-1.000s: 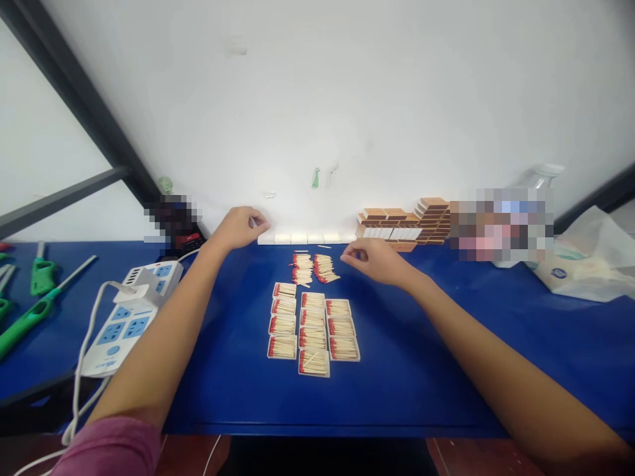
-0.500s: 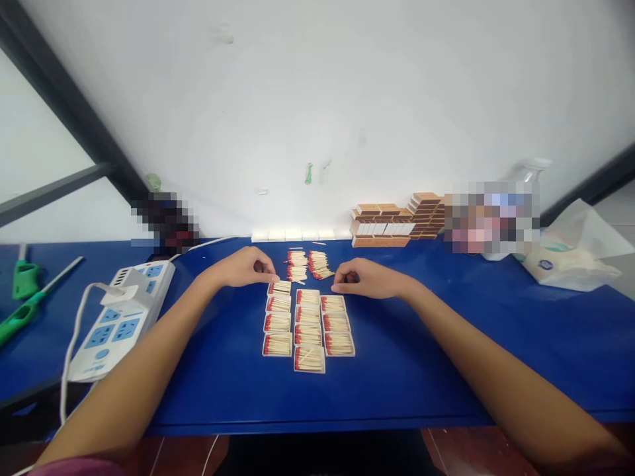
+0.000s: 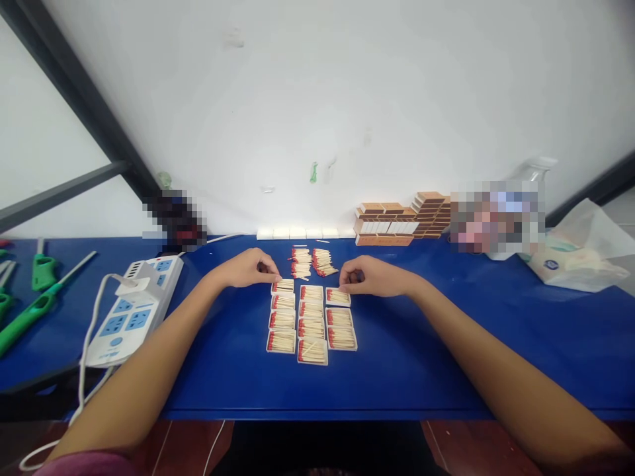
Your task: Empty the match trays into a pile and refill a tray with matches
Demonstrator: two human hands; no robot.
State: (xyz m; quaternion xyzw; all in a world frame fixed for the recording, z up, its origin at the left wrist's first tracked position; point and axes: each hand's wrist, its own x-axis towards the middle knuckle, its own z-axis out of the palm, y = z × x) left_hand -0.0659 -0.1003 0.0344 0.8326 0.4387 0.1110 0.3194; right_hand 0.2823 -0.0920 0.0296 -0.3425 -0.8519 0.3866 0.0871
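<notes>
At the far end of the left column, my left hand [image 3: 254, 268] pinches the edge of a matchbox tray [image 3: 282, 286] filled with red-tipped matches. My right hand [image 3: 374, 276] has its thumb and fingertips closed at the far tray of the right column [image 3: 338, 299], covering part of its matches. Between the two columns stands a middle column of filled trays [image 3: 311, 309]. Loose matches lie just beyond in two piles, a left pile [image 3: 300, 262] and a right pile [image 3: 323, 261].
White boxes [image 3: 297, 233] line the wall, beside stacked brown matchboxes [image 3: 384, 240]. To the left are a power strip [image 3: 131, 324] with a plugged-in white cable and green long-necked lighters [image 3: 42, 304]. A tissue pack [image 3: 570, 261] sits at right.
My right hand has moved onto the far right tray, which now sits slightly apart from the tray below it. My left hand stays at its tray. The view has shifted slightly.
</notes>
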